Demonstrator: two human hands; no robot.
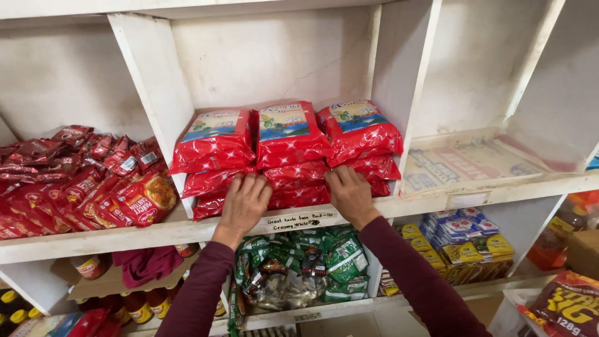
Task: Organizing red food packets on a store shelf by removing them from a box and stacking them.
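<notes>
Both hands are pressing against red packets stacked in the middle cubby of a white shelf.

The left hand [244, 203] is lying flat with fingers spread on the lower packets of the left stack [215, 159], gripping nothing. The right hand [349, 195] is resting with fingers loosely bent on the bottom of the middle stack [293, 156], where it meets the right stack [362, 140]; whether it is pinching a packet cannot be told. The three stacks are sitting side by side, touching, on the shelf board [437, 201], just above a handwritten label [301, 220]. Small red sachets [81, 178] are filling the cubby to the left, flattened cardboard [468, 163] is lying in the one to the right, and green bags [299, 262] are sitting below.
</notes>
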